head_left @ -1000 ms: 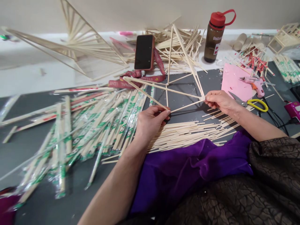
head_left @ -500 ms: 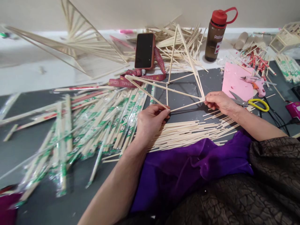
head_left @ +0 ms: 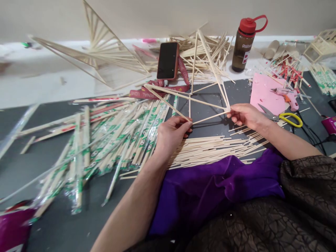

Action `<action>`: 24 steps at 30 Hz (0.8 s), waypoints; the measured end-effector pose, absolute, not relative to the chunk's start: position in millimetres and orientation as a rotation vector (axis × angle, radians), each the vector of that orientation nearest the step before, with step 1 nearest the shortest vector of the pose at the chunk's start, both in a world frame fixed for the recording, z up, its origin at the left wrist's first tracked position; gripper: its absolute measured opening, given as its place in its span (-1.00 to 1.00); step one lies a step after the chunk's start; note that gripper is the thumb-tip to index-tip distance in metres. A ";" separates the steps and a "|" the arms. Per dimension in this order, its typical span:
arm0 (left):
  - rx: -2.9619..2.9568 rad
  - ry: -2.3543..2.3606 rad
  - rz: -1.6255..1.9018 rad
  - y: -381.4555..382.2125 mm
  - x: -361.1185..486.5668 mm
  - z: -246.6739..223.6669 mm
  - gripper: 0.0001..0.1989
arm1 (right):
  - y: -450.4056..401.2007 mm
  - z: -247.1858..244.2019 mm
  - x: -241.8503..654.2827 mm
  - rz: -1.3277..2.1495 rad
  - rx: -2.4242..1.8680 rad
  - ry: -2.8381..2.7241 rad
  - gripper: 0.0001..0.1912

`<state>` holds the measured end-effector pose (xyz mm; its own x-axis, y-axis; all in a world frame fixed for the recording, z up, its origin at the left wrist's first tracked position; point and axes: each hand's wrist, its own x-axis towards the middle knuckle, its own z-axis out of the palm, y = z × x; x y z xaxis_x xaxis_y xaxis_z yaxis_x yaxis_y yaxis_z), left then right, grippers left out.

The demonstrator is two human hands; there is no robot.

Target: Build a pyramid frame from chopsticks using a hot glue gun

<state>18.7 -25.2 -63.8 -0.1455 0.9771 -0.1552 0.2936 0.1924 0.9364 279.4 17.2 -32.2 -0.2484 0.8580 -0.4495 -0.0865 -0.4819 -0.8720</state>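
Observation:
A frame of thin wooden sticks [head_left: 208, 118], with pointed triangular parts rising at the back and left, is held between both hands. My left hand [head_left: 175, 132] pinches its near left corner. At the near right corner, the fingertips of my right hand [head_left: 243, 114] close on the joint. Loose bare sticks [head_left: 207, 150] lie on the dark table just below the frame. Wrapped chopsticks [head_left: 105, 140] in clear and green packaging are heaped left of my left hand. A purple cloth [head_left: 210, 185] lies at the near edge, by my body.
A phone [head_left: 167, 60] with a red strap, a stick pile [head_left: 202, 52] and a bottle [head_left: 243, 43] stand behind. At right are scissors [head_left: 291, 119], a glue gun [head_left: 287, 96] and pink paper [head_left: 262, 91]. A fan-shaped stick structure [head_left: 97, 56] is back left.
The view has shifted slightly, so the surroundings appear farther right and a bit lower. Both hands still hold the frame in nearly the same pose.

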 end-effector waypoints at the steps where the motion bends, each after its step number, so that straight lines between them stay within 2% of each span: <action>1: 1.233 1.605 0.993 -24.9 18.6 -63.7 -0.84 | 17.9 -31.8 278.1 1.825 -1.331 -0.961 -0.89; 9: 1.136 1.661 1.118 -20.3 5.5 -56.9 -0.67 | 22.2 -35.7 268.1 1.924 -1.276 -0.854 -0.88; 13: 1.531 1.962 1.179 -37.5 5.6 -33.4 -0.86 | 18.7 -37.7 258.5 1.954 -1.201 -0.833 -0.87; 15: 1.735 1.880 1.220 -46.6 17.8 -22.4 -0.94 | 14.5 -37.3 252.6 1.954 -1.167 -0.872 -0.83; 20: 1.631 1.598 1.142 -46.8 55.8 -18.8 -0.69 | 2.4 -34.9 239.4 1.862 -1.115 -1.034 -0.70; 24: 1.279 1.476 1.067 -42.0 65.0 -27.3 -0.66 | -3.2 -37.2 233.1 1.804 -1.102 -1.098 -0.61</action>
<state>65.0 -42.0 -27.3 -0.0773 0.9936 -0.0824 0.2327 0.0984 0.9676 233.1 -3.2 -37.2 -0.3560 0.8892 -0.2874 -0.1532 -0.3589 -0.9207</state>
